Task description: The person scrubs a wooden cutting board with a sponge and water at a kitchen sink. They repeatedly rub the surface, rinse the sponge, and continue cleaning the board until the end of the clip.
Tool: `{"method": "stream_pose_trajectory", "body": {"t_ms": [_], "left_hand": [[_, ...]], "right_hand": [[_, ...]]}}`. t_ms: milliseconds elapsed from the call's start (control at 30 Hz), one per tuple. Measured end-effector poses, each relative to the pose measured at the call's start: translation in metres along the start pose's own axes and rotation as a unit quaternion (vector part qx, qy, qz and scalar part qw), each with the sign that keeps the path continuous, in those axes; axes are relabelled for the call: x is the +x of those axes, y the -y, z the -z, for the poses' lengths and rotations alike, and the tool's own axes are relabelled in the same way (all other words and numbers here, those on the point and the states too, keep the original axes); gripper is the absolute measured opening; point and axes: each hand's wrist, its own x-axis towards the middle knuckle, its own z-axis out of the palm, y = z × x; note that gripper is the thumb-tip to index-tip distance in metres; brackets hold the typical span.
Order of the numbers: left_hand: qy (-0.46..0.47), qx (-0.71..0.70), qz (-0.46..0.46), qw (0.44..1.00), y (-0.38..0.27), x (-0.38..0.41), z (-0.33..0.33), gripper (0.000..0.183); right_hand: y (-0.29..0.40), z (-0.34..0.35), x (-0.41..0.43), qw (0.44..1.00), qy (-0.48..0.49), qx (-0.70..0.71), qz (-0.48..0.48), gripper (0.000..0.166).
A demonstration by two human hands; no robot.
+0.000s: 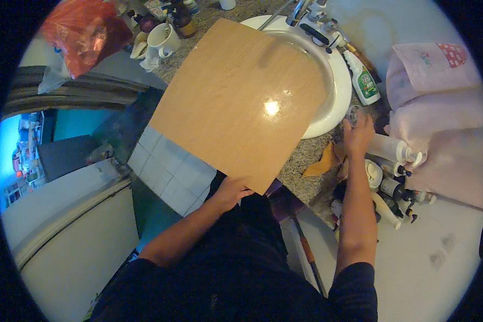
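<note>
My left hand (231,193) grips the near edge of a flat wood-coloured board (233,100), which lies tilted over the white oval washbasin (342,92) and the granite counter (302,177). The board looks wet, with a bright reflection on it. To the right of the basin, my right hand (359,133) reaches over the counter with its fingertips at a small clear object (353,113); whether they hold it I cannot tell. Just beyond stands or leans a white spray bottle (364,82) with a green label. The chrome faucet (299,14) is above the basin.
Several pump bottles (390,149) crowd the counter's right side, below pink towels (434,104). An orange-yellow cloth or sheet (322,163) lies near my right forearm. A white mug (164,39) and a red plastic bag (84,36) are at the upper left. White tiles (171,169) show below the board.
</note>
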Motion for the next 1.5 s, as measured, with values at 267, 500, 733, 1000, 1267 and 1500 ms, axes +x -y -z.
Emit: {"method": "stream_pose_trajectory", "body": {"t_ms": [267,500,733,1000,1267,1500], "left_hand": [[0.026,-0.087,0.155,0.984,-0.027,0.013,-0.024,0.033],[0.073,-0.095,0.196,0.973,-0.037,0.026,-0.026,0.037],[0.153,-0.033,0.245,0.957,-0.034,0.043,-0.017,0.04],[0.222,0.06,0.191,0.954,-0.031,0.051,-0.002,0.042],[0.323,0.234,0.031,0.916,-0.007,0.083,-0.001,0.047],[0.39,0.325,-0.009,0.861,-0.06,0.067,0.021,0.041]], "right_hand": [[-0.001,-0.026,0.03,0.99,0.091,-0.053,-0.096,0.066],[-0.004,-0.016,0.026,0.995,0.069,-0.046,-0.061,0.062],[0.003,-0.002,0.015,0.996,-0.016,0.085,-0.013,0.061],[0.077,0.018,-0.024,0.924,0.013,0.294,-0.246,0.06],[0.043,0.013,-0.073,0.664,-0.085,0.594,-0.447,0.046],[0.058,0.036,-0.105,0.41,-0.096,0.782,-0.459,0.046]]}}
